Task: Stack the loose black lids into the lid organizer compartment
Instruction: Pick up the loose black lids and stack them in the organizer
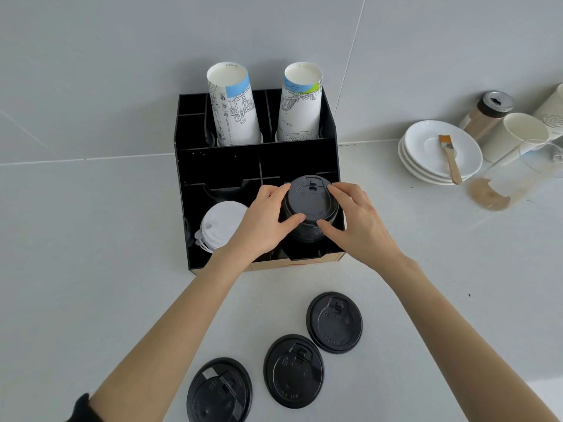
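Observation:
A black organizer (219,161) stands against the wall. In its front right compartment sits a stack of black lids (310,205). My left hand (263,219) grips the stack's left side, thumb and fingers around the rim. My right hand (355,217) grips its right side the same way. Three loose black lids lie on the counter in front: one at the right (334,322), one in the middle (293,371), one at the left (219,391).
White lids (221,225) fill the front left compartment. Two stacks of paper cups (233,105) (300,102) stand upside down in the back slots. At the right are stacked white saucers (426,153) with a brush (449,158), a shaker (487,114), cups and a glass pitcher (518,175).

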A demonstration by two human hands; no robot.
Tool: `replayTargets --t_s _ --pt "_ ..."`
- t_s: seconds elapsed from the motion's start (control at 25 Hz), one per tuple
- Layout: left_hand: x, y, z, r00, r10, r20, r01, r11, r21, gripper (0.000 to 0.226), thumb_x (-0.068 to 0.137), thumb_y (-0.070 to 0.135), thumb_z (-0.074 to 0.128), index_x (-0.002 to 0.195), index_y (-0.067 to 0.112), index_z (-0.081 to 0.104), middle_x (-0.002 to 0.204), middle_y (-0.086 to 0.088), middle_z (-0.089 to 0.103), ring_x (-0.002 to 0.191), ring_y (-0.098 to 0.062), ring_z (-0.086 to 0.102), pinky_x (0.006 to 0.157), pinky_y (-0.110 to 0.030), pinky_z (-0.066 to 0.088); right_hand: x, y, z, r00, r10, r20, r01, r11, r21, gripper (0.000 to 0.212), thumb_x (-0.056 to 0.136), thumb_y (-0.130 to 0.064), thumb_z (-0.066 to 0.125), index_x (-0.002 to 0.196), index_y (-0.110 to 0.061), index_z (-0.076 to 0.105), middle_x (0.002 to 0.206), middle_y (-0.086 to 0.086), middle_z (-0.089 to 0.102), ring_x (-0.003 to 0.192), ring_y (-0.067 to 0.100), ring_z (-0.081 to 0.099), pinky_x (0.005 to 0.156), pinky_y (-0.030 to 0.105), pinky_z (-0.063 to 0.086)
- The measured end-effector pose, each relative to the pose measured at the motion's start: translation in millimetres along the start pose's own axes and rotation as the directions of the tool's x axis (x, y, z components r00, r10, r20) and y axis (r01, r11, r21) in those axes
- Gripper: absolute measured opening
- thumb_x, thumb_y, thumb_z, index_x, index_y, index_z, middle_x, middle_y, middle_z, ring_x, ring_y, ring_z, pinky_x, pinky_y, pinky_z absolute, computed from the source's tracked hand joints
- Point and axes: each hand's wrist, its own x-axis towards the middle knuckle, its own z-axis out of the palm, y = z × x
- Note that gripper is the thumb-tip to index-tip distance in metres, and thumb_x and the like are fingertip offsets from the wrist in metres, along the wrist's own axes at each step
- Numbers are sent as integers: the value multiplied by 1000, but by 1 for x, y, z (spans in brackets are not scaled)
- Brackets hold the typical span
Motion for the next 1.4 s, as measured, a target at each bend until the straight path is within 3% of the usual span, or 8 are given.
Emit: replayTargets --t_s 0.32,0.64,0.96,1.4 --pt "-5 -1 2 1000 15 -8 -16 1000 -22 62 83 28 58 136 16 28 134 -12 38 124 -24 38 104 -40 39 -3 -1 -3 1000 -11 12 12 999 -42 56 81 -18 61 130 -5 37 135 15 40 123 29 39 105 42 37" --pt "-1 1 2 1000 19 -9 -20 1000 -15 61 83 25 60 135 15 29 136 -10 37 125 -22 37 102 -29 32 3 -1 -1 998 11 58 -8 998 -67 58 82 -20 60 131 -4 34 136 16 39 126 31 36 107 45 35" --pt "-1 -3 3 999 44 -15 -44 999 33 62 83 26 58 135 12 29 140 -10 38 126 -23 40 103 -37 39 1 -3 1 999 10 39 -7 997 -78 58 82 -19 60 132 -5 33 138 15 38 126 31 36 107 44 34" --pt "-24 -9 1 997 47 -57 -46 999 30 65 83 27 59 137 14 24 142 -10 34 129 -24 37 104 -35 33 -27 0 -5 1000 14 -12 -14 1000 -25 61 80 -21 63 133 -14 33 140 12 37 127 29 35 106 44 32"
